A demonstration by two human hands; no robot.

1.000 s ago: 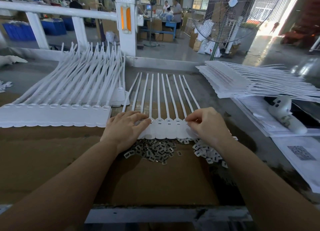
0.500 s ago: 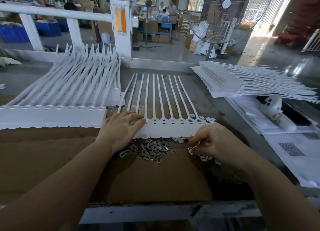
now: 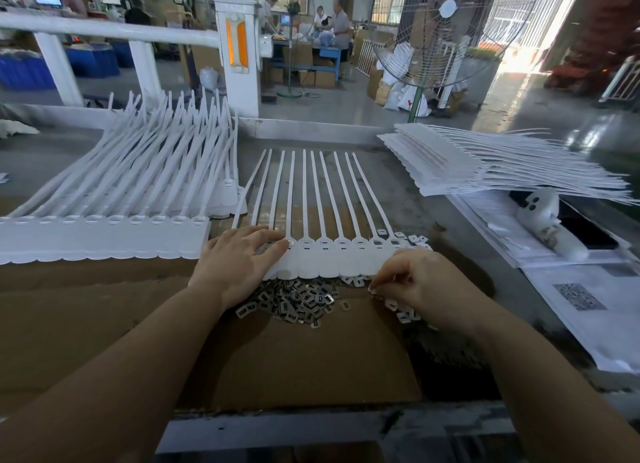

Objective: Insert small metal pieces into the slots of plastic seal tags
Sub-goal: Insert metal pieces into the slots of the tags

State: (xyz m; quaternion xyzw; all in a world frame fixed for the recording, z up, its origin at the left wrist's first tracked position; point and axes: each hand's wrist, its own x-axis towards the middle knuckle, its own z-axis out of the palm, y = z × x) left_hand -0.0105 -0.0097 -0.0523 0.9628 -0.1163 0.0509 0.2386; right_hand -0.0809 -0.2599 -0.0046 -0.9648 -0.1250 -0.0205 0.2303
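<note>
left hand (image 3: 239, 258): lay flat, fingers straight, pressing tag strip (image 3: 341, 254) on bench
right hand (image 3: 417, 286): fingers curled at strip's near edge; grip unclear
metal pieces (image 3: 298, 301): piled on cardboard (image 3: 294, 358), just below strip

Two bare forearms reach in from the bottom edge, with no sleeves, gloves, watch or rings showing. The left hand (image 3: 239, 260) and the right hand (image 3: 420, 284) are both uncovered. The right hand's fingernails look short and pale at the tips.
</note>
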